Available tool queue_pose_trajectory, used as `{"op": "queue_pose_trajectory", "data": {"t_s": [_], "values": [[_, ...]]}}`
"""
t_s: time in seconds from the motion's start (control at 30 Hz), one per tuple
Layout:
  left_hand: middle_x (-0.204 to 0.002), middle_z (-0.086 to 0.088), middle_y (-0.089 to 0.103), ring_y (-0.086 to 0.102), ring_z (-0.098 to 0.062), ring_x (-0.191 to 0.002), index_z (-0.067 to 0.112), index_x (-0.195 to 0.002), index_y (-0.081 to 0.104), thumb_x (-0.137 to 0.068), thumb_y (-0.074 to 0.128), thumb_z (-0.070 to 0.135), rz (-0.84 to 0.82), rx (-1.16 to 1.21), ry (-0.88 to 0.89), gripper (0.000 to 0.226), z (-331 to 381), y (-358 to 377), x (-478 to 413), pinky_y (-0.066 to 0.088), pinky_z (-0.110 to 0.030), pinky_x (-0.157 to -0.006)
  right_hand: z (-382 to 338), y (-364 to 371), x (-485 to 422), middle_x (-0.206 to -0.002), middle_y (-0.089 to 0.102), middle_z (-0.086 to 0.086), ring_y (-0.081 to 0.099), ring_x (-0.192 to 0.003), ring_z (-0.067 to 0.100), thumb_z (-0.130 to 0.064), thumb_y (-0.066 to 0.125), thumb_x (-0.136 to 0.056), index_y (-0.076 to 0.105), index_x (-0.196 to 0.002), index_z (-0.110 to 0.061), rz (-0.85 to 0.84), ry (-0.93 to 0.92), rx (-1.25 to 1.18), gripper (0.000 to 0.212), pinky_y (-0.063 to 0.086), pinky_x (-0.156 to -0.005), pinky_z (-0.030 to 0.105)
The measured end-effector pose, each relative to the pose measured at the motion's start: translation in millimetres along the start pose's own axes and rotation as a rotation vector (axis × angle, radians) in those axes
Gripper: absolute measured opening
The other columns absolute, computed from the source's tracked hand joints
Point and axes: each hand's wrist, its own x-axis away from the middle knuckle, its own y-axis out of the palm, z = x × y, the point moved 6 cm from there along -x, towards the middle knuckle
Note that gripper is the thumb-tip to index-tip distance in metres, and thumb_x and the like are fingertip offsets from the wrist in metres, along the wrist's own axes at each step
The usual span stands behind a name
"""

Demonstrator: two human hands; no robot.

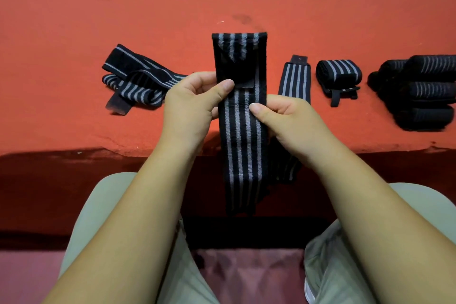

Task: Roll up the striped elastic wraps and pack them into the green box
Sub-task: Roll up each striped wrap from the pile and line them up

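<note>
I hold a black wrap with grey stripes (243,145) upright over the red table's front edge. My left hand (190,106) pinches its left side, thumb on the front. On its right side my right hand (283,118) grips it, thumb pressed on the stripes. The wrap's lower end hangs down between my knees. An unrolled wrap (138,81) lies tangled on the left. Another flat wrap (294,81) lies just right of my hands and drops over the edge. One rolled wrap (339,76) sits further right. No green box is in view.
A pile of several rolled wraps (419,94) sits at the right edge of view. The red cloth-covered table (222,2) stretches away to a wire rack at the far side. My knees in light trousers (98,205) are below the table edge.
</note>
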Motion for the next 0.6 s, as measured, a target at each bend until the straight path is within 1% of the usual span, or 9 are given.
{"op": "queue_pose_trajectory", "data": {"t_s": [0.03, 0.1, 0.13, 0.17, 0.23, 0.3, 0.37, 0.47, 0.6], "values": [[-0.104, -0.013, 0.082, 0.081, -0.029, -0.099, 0.005, -0.112, 0.077, -0.096, 0.079, 0.007, 0.001, -0.009, 0.005, 0.017, 0.2, -0.3, 0.3, 0.066, -0.042, -0.080, -0.9, 1.4, 0.2, -0.085, 0.079, -0.003, 0.066, -0.069, 0.008, -0.033, 0.064, -0.109, 0.081, -0.107, -0.021, -0.004, 0.004, -0.062, 0.021, 0.052, -0.068, 0.030], [-0.097, -0.006, 0.082, 0.081, -0.024, -0.094, 0.006, -0.111, 0.077, -0.096, 0.079, 0.008, 0.011, -0.043, 0.019, 0.015, 0.8, -1.2, 1.0, 0.066, -0.040, -0.078, -2.3, 4.9, -1.0, -0.099, 0.080, 0.016, 0.069, -0.075, 0.019, -0.032, 0.066, -0.108, 0.080, -0.114, -0.023, -0.027, 0.011, -0.189, 0.018, 0.055, -0.069, 0.034], [-0.094, -0.004, 0.081, 0.080, -0.022, -0.092, 0.007, -0.110, 0.077, -0.096, 0.080, 0.009, 0.013, -0.059, 0.027, 0.015, 0.9, -1.3, 1.2, 0.066, -0.040, -0.078, -3.7, 5.6, -1.5, -0.100, 0.078, 0.022, 0.070, -0.076, 0.023, -0.032, 0.067, -0.107, 0.080, -0.114, -0.022, -0.027, 0.012, -0.227, 0.018, 0.056, -0.069, 0.036], [-0.093, -0.002, 0.081, 0.080, -0.021, -0.091, 0.007, -0.110, 0.077, -0.096, 0.080, 0.009, 0.010, -0.074, 0.038, 0.014, 1.0, -1.3, 1.2, 0.066, -0.040, -0.078, -4.4, 6.0, -2.7, -0.092, 0.076, 0.022, 0.069, -0.072, 0.022, -0.033, 0.068, -0.107, 0.079, -0.112, -0.020, -0.011, 0.011, -0.241, 0.018, 0.055, -0.066, 0.035], [-0.092, 0.000, 0.080, 0.078, -0.017, -0.088, 0.009, -0.107, 0.077, -0.095, 0.080, 0.008, -0.006, -0.097, 0.057, 0.012, 1.4, -1.2, 1.8, 0.065, -0.037, -0.075, -4.9, 5.9, -4.0, -0.074, 0.071, 0.007, 0.064, -0.059, 0.011, -0.033, 0.068, -0.106, 0.077, -0.104, -0.017, 0.040, 0.014, -0.222, 0.018, 0.050, -0.056, 0.030], [-0.092, 0.001, 0.081, 0.078, -0.015, -0.088, 0.012, -0.106, 0.077, -0.095, 0.080, 0.007, -0.030, -0.106, 0.069, 0.012, 1.9, -0.9, 2.9, 0.062, -0.032, -0.072, -3.9, 5.3, -3.7, -0.070, 0.070, -0.003, 0.061, -0.055, 0.008, -0.035, 0.068, -0.106, 0.076, -0.099, -0.016, 0.079, 0.023, -0.202, 0.022, 0.047, -0.055, 0.031], [-0.094, 0.000, 0.081, 0.077, -0.015, -0.089, 0.012, -0.105, 0.075, -0.095, 0.079, 0.006, -0.076, -0.091, 0.072, 0.013, 2.6, 0.1, 3.6, 0.061, -0.030, -0.068, -2.9, 4.7, -3.3, -0.082, 0.079, -0.003, 0.071, -0.067, 0.009, -0.037, 0.068, -0.106, 0.079, -0.101, -0.020, 0.095, 0.043, -0.238, 0.021, 0.051, -0.063, 0.032], [-0.095, -0.001, 0.080, 0.075, -0.020, -0.092, 0.011, -0.105, 0.074, -0.095, 0.077, 0.000, -0.160, -0.059, 0.066, 0.016, 2.7, 2.0, 4.0, 0.062, -0.034, -0.070, -3.5, 3.2, -3.1, -0.100, 0.084, 0.004, 0.081, -0.091, 0.022, -0.036, 0.069, -0.106, 0.082, -0.109, -0.021, 0.110, 0.073, -0.331, 0.020, 0.057, -0.078, 0.038], [-0.101, -0.005, 0.080, 0.077, -0.021, -0.099, 0.012, -0.110, 0.074, -0.097, 0.073, 0.000, -0.249, 0.036, -0.021, 0.018, -1.8, 5.2, 5.7, 0.063, -0.030, -0.079, -5.0, 1.4, -1.7, -0.104, 0.083, 0.014, 0.081, -0.099, 0.033, -0.030, 0.075, -0.102, 0.080, -0.112, -0.012, 0.108, 0.085, -0.472, 0.022, 0.063, -0.084, 0.044]]}}
